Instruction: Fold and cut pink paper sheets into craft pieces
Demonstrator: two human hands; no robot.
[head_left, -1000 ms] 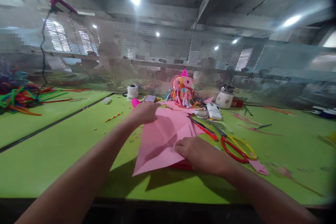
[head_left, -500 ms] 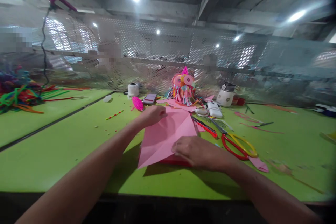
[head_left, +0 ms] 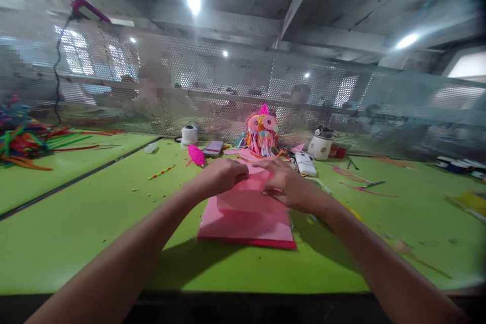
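Observation:
A pink paper sheet point(head_left: 241, 200) is raised and curved over another pink sheet point(head_left: 243, 227), which lies on a red-edged stack point(head_left: 261, 244). My left hand point(head_left: 228, 173) is closed on the raised sheet near its far side, fingers curled inward. Beside it my right hand point(head_left: 283, 182) grips the same sheet toward the far right, its index finger stretched out to the left. What the fingertips pinch is partly hidden. Behind the hands stands a fringed, owl-like paper figure point(head_left: 261, 131) with round pink eyes and a pointed pink top.
A magenta yarn bundle point(head_left: 196, 155), a phone point(head_left: 213, 148) and a white roll-like item point(head_left: 189, 134) sit back left. White device point(head_left: 306, 164) and white jar point(head_left: 320, 144) stand back right. Pipe cleaners point(head_left: 26, 144) pile far left. A perforated screen point(head_left: 212, 86) closes the back.
My right hand has moved from the sheet's near edge up and away to its far side, bringing the sheet's near part along. The lower sheet is uncovered; my right arm now hides most of the scissors.

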